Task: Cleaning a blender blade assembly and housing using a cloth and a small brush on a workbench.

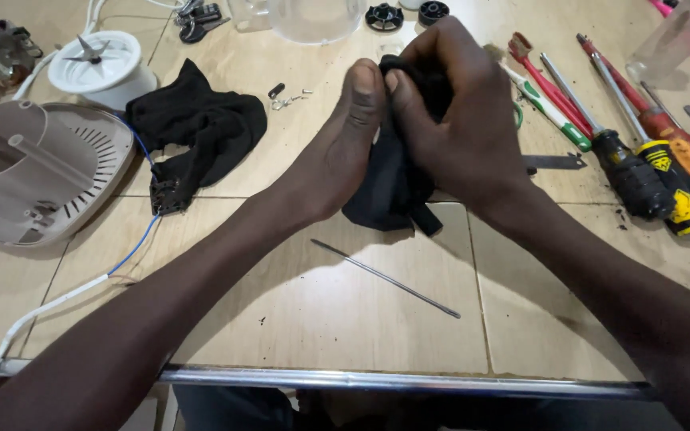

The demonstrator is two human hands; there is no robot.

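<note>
I see both hands meeting just above the frame's centre, over the tiled worktop (pixel 377 319). The left hand (pixel 345 152) and the right hand (pixel 457 120) each have their grip closed on one bunched black cloth (pixel 393 191), thumbs pressed together at its top; the cloth's lower end hangs down and touches the worktop. I judge the step in hand to be wiping or rubbing some part wrapped inside the cloth. The next move, in my judgement, calls for firm pinching and a turning of the bundle without dropping what it holds.

Whatever sits inside the cloth is hidden; I cannot tell its shape. A thin metal rod (pixel 385 278) lies just below the hands. A second black cloth (pixel 201 128) lies at upper left, beside an opened appliance housing (pixel 33 172) cut off by the left edge. Screwdrivers (pixel 640 152) lie at right, partly cropped.
</note>
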